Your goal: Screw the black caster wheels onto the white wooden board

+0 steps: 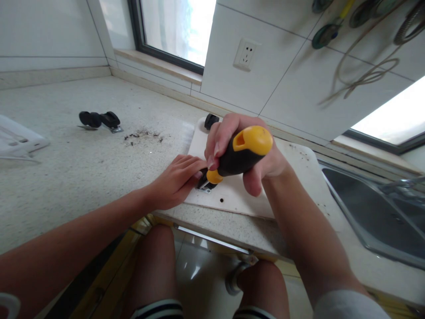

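Observation:
My right hand (272, 160) is wrapped round the black and yellow handle of a screwdriver (241, 156). The screwdriver's shaft slants down to a black caster (213, 186) with a metal mounting plate, near the front left corner of a white board (239, 201). My left hand (175, 180) grips this caster from the left, its fingers pressed together over it. Whether the screwdriver tip sits in a screw is hard to make out. Another black caster (211, 121) stands at the board's back left corner. A dark hole shows in the board just right of the gripped caster.
Two loose black casters (99, 118) lie on the speckled counter (66, 177), beside scattered dark debris (142, 135). A white object (20, 136) is at the far left. To the right is a sink (375, 212). A wall socket (246, 54) and hanging cables (368, 79) are behind.

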Tool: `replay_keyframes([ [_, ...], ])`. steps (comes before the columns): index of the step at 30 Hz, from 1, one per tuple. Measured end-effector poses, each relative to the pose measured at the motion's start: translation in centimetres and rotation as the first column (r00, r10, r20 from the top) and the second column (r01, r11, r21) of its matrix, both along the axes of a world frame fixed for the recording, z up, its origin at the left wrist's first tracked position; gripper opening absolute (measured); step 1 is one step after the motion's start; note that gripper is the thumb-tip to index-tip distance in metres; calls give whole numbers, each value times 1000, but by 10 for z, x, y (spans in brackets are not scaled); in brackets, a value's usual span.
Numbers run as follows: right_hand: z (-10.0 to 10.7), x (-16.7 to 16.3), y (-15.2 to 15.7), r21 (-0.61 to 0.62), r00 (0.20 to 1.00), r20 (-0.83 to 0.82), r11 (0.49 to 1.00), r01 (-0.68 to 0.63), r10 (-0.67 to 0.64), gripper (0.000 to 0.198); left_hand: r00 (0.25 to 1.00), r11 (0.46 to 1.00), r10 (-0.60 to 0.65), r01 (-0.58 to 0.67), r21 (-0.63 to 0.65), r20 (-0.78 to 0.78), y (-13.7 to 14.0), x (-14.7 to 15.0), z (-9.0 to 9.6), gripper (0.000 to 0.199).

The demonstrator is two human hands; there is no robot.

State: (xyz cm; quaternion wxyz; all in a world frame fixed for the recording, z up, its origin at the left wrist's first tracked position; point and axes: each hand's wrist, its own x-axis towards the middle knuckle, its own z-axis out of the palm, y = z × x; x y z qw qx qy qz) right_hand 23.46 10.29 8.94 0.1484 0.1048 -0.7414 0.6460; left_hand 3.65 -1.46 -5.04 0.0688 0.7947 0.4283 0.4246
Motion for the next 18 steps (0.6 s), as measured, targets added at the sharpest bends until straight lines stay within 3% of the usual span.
replay_keyframes([
  [4,-2,-4,-3,4,1000,-31,1000,3,-3,44,1000,999,18,-17,30,-20,0,0,0,25],
  [9,-10,-22,12,70,969,-190,987,-145,156,52,999,999,30,-29,32,-23,0,0,2,28],
  [12,-8,-22,18,117,957,-179,971,-210,229,51,999,1000,25,-25,-1,-21,0,0,2,28],
  [18,10,4,4,55,999,22,997,-50,49,34,999,999,25,-26,-29,-20,0,-1,-1,33],
])
